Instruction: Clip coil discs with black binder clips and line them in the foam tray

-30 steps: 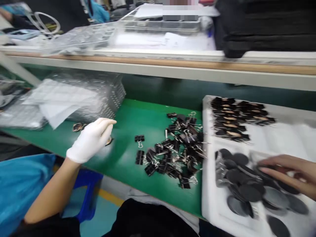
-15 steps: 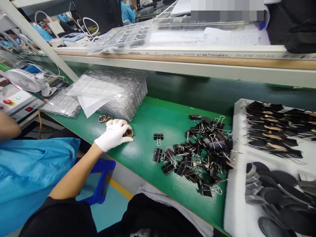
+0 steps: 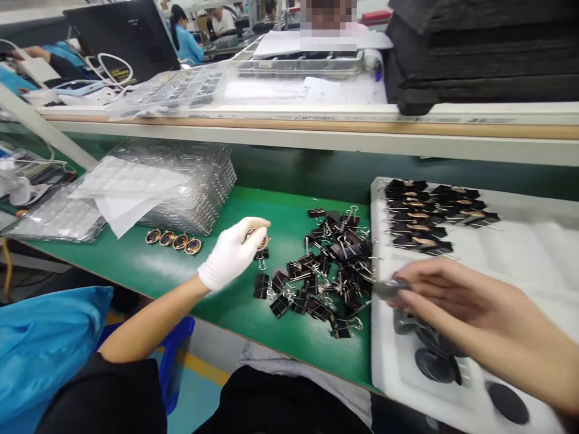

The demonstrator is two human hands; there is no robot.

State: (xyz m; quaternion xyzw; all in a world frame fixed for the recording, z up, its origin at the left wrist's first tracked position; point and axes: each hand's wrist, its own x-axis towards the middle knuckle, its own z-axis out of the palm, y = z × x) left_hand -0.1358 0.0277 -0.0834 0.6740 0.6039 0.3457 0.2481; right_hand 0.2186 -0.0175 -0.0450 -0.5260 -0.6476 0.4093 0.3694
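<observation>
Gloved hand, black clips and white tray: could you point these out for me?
Gloved left hand (image 3: 230,253): head view, back of the white glove.
Black clips (image 3: 349,251): head view, one clip's body within the pile.
White tray (image 3: 379,355): head view, left rim.

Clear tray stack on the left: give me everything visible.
The clear tray stack looks like thin moulded plastic, many layers high, with ridged edges. It sits flat on the green table, below the shelf. White sheets lie on top, one corner drooping over the near side. Four gold-rimmed pieces lie in front.
</observation>
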